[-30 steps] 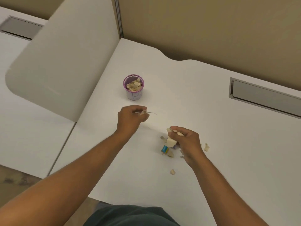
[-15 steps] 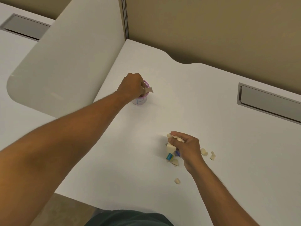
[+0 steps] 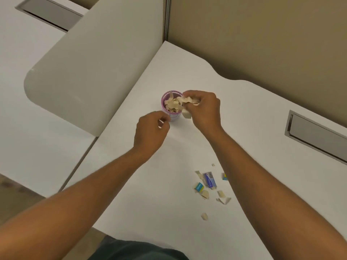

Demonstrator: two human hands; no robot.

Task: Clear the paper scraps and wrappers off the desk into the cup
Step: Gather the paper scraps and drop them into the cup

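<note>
A purple cup (image 3: 172,107) with a paler lilac lower wall stands at centre frame, filled with beige paper scraps (image 3: 173,105). The right hand (image 3: 203,109) grips more beige scraps at the cup's right rim. The desk (image 3: 262,128) is plain white; the partition (image 3: 262,34) across the upper right is tan. Lower right of centre lie a blue-and-white wrapper (image 3: 210,180), a teal-and-yellow wrapper (image 3: 199,187), a third piece showing blue and yellow (image 3: 224,177), and loose beige bits (image 3: 204,195). A grey recessed panel (image 3: 317,137) sits at the right edge. Dark green clothing (image 3: 135,250) fills the bottom centre.
</note>
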